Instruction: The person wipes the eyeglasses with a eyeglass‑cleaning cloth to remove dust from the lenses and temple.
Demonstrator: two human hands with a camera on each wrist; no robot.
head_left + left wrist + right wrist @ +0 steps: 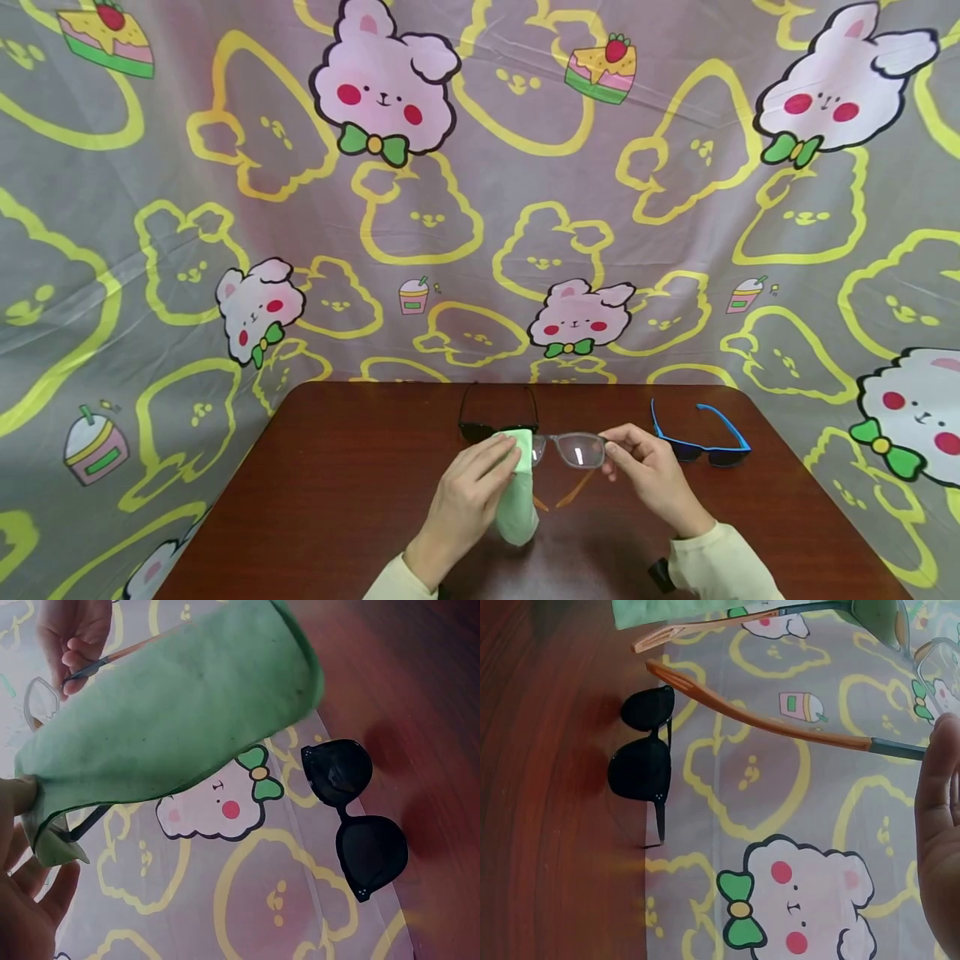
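Note:
A pair of clear-framed eyeglasses (581,450) with orange-brown temple tips is held up over the table. My right hand (647,467) pinches the frame at its right end, beside the hinge; one orange temple (757,724) slants away from it in the right wrist view. My left hand (471,493) grips a light green cloth (516,508) folded over the other lens, with thumb and fingers on opposite sides. The cloth (180,712) hangs down long and hides most of that lens and part of its temple.
Black sunglasses (369,817) lie on the table behind the cloth. Blue-framed sunglasses (712,454) with dark lenses rest at the right. The dark red-brown table (322,483) ends at a patterned cloth backdrop (480,183).

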